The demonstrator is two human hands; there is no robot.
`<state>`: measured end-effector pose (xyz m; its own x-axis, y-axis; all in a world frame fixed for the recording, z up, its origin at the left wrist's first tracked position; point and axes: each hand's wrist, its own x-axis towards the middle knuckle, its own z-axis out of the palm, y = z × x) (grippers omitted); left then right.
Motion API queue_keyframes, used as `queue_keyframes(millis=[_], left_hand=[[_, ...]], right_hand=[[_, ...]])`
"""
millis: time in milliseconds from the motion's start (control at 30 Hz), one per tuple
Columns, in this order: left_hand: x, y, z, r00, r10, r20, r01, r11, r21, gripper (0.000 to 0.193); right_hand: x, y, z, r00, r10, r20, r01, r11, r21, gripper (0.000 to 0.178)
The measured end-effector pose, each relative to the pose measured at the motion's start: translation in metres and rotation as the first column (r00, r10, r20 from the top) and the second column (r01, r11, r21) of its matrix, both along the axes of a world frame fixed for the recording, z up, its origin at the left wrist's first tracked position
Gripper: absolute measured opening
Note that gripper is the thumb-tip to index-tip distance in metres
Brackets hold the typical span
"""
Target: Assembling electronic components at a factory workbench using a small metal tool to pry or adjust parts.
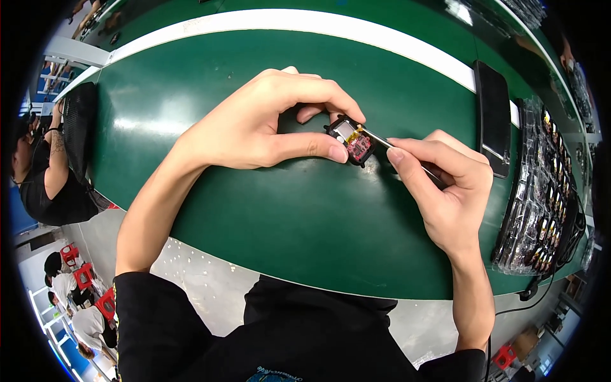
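Between the thumb and fingers of my left hand (267, 121) sits a small black electronic device (361, 153), opened so that its inside shows. A reddish circuit board, a silvery block and a yellow strip are visible in it. My right hand (449, 181) is closed around a thin metal tool (377, 137), perhaps tweezers. The tool's tip reaches the yellow strip at the device's upper right edge; whether it grips anything there is too small to tell. Both hands are above the green tabletop (286, 216).
On the right, clear plastic trays (531, 204) hold several small parts, with a black cable (576, 232) beside them. A flat black object (493, 121) lies behind them. A white rail (267, 19) runs along the far side. At far left a person (48, 172) sits near a black mesh item (79, 121).
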<state>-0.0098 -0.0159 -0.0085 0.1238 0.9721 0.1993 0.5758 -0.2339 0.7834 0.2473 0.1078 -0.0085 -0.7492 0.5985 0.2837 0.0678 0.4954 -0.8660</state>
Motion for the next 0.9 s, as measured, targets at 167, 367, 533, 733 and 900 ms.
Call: queue_keyframes(millis=[167, 367, 533, 733, 900], left_hand=[[0.0003, -0.0020, 0.0012, 0.999, 0.007, -0.034, -0.008, 1.000, -0.021, 0.047], [0.0039, -0.0003, -0.0004, 0.999, -0.003, -0.049, 0.004, 1.000, 0.022, 0.045], [0.0065, -0.0016, 0.0010, 0.998, -0.004, -0.061, 0.006, 0.999, 0.037, 0.043], [0.0077, -0.0009, 0.0019, 0.993, -0.029, -0.112, 0.039, 0.996, 0.084, 0.040], [0.0080, -0.0009, 0.0023, 0.994, -0.032, -0.104, 0.038, 0.997, 0.065, 0.040]], right_hand=[[0.0007, -0.0017, 0.0044, 0.999, 0.004, 0.046, -0.004, 1.000, 0.001, 0.013], [0.0005, 0.0001, 0.0013, 0.998, 0.027, 0.053, -0.031, 0.997, 0.070, 0.012], [-0.0002, 0.0010, -0.0010, 0.998, 0.030, 0.055, -0.034, 0.996, 0.079, 0.012], [-0.0009, -0.0015, 0.0001, 0.998, 0.016, 0.057, -0.020, 0.997, 0.071, 0.012], [0.0003, -0.0001, -0.0050, 0.999, 0.026, 0.019, -0.027, 0.997, 0.072, 0.013]])
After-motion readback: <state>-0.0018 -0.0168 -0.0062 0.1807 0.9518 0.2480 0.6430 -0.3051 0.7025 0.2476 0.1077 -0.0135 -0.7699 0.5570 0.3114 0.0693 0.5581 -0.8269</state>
